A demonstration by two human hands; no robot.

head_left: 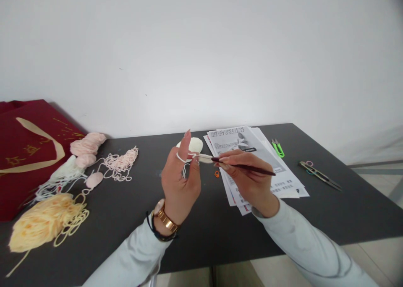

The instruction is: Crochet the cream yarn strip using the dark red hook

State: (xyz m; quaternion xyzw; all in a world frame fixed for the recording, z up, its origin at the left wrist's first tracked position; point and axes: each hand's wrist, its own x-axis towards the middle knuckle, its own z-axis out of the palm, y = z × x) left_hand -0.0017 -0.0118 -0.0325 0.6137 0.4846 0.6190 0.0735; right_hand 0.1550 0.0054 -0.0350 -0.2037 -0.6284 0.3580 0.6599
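The left hand [180, 182] is holding white yarn [181, 158] looped round its raised forefinger and pinching a small white piece [204, 158] above the counter [204, 228], while the right hand [248, 180] is gripping a hook [242, 166] like a pencil. Working this stitch well seems to call for keeping the yarn taut and the hook tip close to the piece. The hook is lying almost level, its long axis running left to right, tip pointing left at the piece, handle trailing right and slightly nearer
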